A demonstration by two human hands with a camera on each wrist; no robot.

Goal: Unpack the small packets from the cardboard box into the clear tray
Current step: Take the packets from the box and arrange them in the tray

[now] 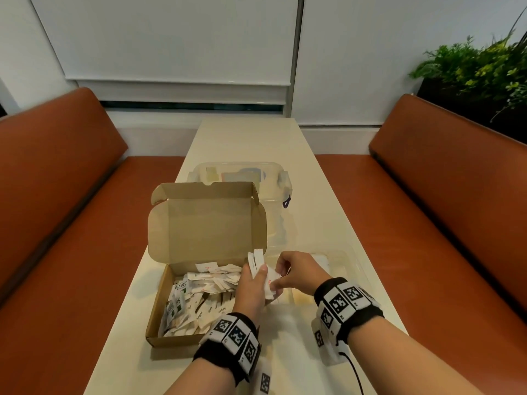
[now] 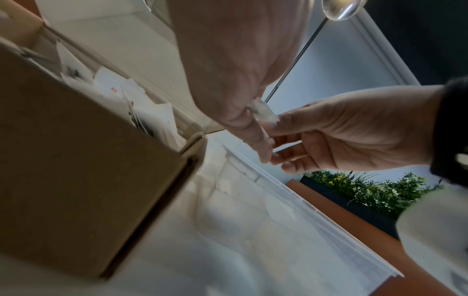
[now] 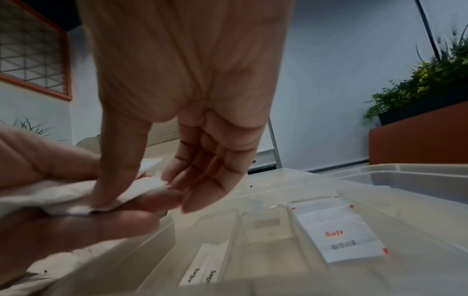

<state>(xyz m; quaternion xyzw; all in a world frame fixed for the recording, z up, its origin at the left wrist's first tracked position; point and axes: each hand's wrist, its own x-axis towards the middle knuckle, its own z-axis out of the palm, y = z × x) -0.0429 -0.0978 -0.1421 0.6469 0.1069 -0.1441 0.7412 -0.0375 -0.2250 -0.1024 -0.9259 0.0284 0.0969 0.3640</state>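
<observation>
The open cardboard box (image 1: 182, 303) sits at the table's near left, holding several white packets (image 1: 205, 292) marked Sugar, Salt and Stevia. Just past its right wall, my left hand (image 1: 256, 276) grips a small bunch of white packets (image 1: 255, 262) that stick up from my fingers. My right hand (image 1: 278, 282) meets it and pinches one packet (image 3: 131, 190) of that bunch between thumb and fingers. Both hands hover over the left end of the clear tray (image 1: 345, 260). In the tray's compartments lie a Salt packet (image 3: 339, 234) and Sugar sticks (image 3: 202, 274).
A clear lidded storage bin (image 1: 245, 175) stands behind the box's raised lid (image 1: 208, 223). Orange benches (image 1: 71, 209) flank the narrow cream table (image 1: 299, 352). A planter with greenery (image 1: 479, 67) sits beyond the right bench.
</observation>
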